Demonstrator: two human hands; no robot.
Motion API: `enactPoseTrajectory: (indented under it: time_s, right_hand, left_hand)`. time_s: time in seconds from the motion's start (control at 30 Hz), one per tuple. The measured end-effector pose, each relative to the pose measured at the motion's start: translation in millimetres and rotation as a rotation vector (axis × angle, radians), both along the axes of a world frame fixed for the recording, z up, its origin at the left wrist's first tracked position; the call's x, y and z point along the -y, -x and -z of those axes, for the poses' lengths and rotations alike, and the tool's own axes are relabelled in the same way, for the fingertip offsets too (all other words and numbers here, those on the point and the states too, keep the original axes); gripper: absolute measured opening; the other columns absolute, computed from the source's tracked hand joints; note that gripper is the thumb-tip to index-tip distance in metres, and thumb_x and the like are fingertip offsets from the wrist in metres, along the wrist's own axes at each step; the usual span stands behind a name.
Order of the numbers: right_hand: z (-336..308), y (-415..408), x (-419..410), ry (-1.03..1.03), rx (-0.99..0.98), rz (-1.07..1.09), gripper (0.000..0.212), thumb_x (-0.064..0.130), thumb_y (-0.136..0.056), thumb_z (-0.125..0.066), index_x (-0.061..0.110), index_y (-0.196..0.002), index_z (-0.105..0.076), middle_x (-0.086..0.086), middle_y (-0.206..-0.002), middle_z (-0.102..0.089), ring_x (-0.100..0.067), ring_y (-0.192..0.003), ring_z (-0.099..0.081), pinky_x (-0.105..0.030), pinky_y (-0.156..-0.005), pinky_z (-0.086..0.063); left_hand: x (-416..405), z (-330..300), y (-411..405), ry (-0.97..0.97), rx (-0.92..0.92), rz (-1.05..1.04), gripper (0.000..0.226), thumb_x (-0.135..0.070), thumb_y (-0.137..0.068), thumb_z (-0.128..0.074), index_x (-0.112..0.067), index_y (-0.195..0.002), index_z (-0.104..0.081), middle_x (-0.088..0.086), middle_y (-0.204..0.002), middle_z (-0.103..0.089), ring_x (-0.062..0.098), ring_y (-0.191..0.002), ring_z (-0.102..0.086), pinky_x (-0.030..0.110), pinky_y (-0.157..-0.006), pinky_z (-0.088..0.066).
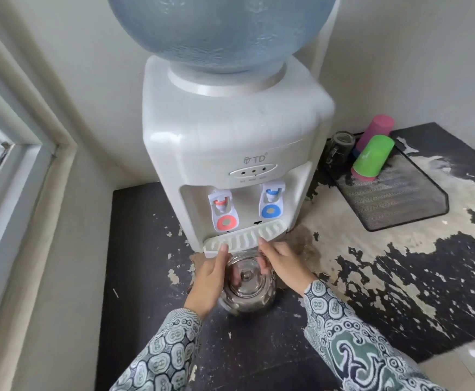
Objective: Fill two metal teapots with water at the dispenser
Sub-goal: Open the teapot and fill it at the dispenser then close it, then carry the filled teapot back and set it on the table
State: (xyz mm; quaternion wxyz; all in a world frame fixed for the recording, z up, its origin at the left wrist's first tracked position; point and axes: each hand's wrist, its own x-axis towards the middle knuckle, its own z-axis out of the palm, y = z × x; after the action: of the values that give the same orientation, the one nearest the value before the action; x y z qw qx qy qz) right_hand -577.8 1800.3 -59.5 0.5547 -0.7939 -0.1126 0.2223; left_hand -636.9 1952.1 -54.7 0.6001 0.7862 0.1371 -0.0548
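Note:
A shiny metal teapot with its knobbed lid on stands on the black counter just in front of the white water dispenser. My left hand presses against the pot's left side, fingers stretched toward the drip tray. My right hand holds the pot's right side near the rim. Above are the red hot tap and the blue cold tap. A blue water bottle sits on top. Only one teapot is in view.
The counter has black, peeling covering. At the right lies a black mesh tray holding green and pink tumblers and a dark glass. A window frame runs along the left.

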Motion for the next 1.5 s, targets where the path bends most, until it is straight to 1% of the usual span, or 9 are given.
enactPoseTrajectory:
  time_s: [0.07, 0.17, 0.43, 0.53, 0.67, 0.83, 1.03, 1.17, 1.5]
  right_hand:
    - [-1, 0, 6, -0.013, -0.029, 0.0, 0.048, 0.036, -0.097, -0.036, 0.017, -0.054, -0.047, 0.009, -0.045, -0.048, -0.006, -0.044, -0.043, -0.024, -0.059, -0.04]
    - [-3, 2, 23, -0.001, -0.047, -0.028, 0.049, 0.036, -0.097, -0.036, 0.018, -0.054, -0.049, 0.008, -0.043, -0.046, -0.006, -0.043, -0.039, -0.02, -0.054, -0.036]
    - [-16, 11, 134, 0.017, 0.008, 0.07, 0.049, 0.043, -0.096, -0.035, 0.022, -0.055, -0.052, 0.008, -0.045, -0.043, -0.014, -0.048, -0.039, -0.028, -0.059, -0.036]
    - [-30, 20, 208, 0.021, 0.055, 0.155, 0.049, 0.042, -0.096, -0.035, 0.021, -0.056, -0.055, 0.007, -0.045, -0.041, -0.019, -0.05, -0.037, -0.028, -0.059, -0.036]
    - [-47, 43, 322, -0.006, 0.095, 0.236, 0.049, 0.036, -0.097, -0.034, 0.011, -0.062, -0.058, 0.008, -0.046, -0.042, -0.019, -0.054, -0.041, -0.018, -0.061, -0.039]
    - [-58, 77, 447, -0.018, 0.105, 0.366, 0.047, 0.031, -0.098, -0.034, 0.006, -0.068, -0.059, 0.006, -0.049, -0.044, -0.02, -0.056, -0.041, -0.024, -0.062, -0.038]
    - [-69, 126, 588, -0.043, 0.126, 0.663, 0.044, 0.031, -0.098, -0.036, 0.011, -0.068, -0.06, 0.004, -0.05, -0.044, -0.014, -0.054, -0.042, -0.019, -0.06, -0.04]
    - [-65, 151, 672, -0.088, 0.127, 0.885, 0.044, 0.033, -0.097, -0.037, 0.016, -0.064, -0.061, 0.004, -0.049, -0.046, -0.012, -0.051, -0.043, -0.018, -0.057, -0.04]
    - [-82, 132, 891, -0.076, 0.188, 1.087, 0.046, 0.032, -0.097, -0.037, 0.012, -0.063, -0.06, 0.002, -0.049, -0.046, -0.01, -0.047, -0.04, -0.019, -0.053, -0.036]
  left_hand:
    - [7, -1, -7, 0.001, 0.022, 0.023, 0.064, -0.055, -0.09, -0.023, -0.01, -0.051, -0.047, -0.002, -0.045, -0.05, 0.005, -0.043, -0.046, 0.015, -0.058, -0.036]
    - [14, -1, -18, -0.021, 0.048, 0.063, 0.057, -0.05, -0.094, -0.021, -0.015, -0.051, -0.034, -0.002, -0.048, -0.032, 0.008, -0.046, -0.031, 0.017, -0.053, -0.029]
    - [108, -20, -37, -0.031, 0.123, 0.295, 0.062, -0.042, -0.097, -0.023, -0.022, -0.039, -0.035, -0.006, -0.037, -0.033, 0.004, -0.039, -0.03, 0.011, -0.049, -0.031]
    - [178, -31, -39, 0.004, 0.123, 0.39, 0.059, -0.048, -0.091, -0.027, -0.021, -0.04, -0.04, -0.004, -0.04, -0.035, 0.006, -0.037, -0.031, 0.011, -0.048, -0.034]
    - [290, -44, -35, 0.043, 0.132, 0.485, 0.057, -0.038, -0.097, -0.029, -0.016, -0.046, -0.044, -0.005, -0.041, -0.038, 0.005, -0.036, -0.029, 0.011, -0.041, -0.028]
    - [418, -49, -32, 0.103, 0.177, 0.634, 0.057, -0.032, -0.099, -0.03, -0.013, -0.047, -0.045, -0.001, -0.041, -0.04, 0.007, -0.037, -0.032, 0.014, -0.042, -0.029]
    - [575, -57, -22, 0.17, 0.173, 0.921, 0.058, -0.032, -0.1, -0.026, -0.003, -0.055, -0.049, -0.002, -0.042, -0.039, 0.008, -0.041, -0.034, 0.011, -0.046, -0.031]
    - [680, -55, -26, 0.173, 0.135, 1.075, 0.056, -0.032, -0.1, -0.027, -0.011, -0.052, -0.049, -0.003, -0.042, -0.04, 0.009, -0.043, -0.035, 0.015, -0.046, -0.032]
    - [930, -64, -68, 0.251, 0.108, 1.249, 0.055, -0.033, -0.099, -0.031, -0.021, -0.049, -0.049, -0.007, -0.042, -0.042, 0.005, -0.041, -0.034, 0.012, -0.042, -0.03]
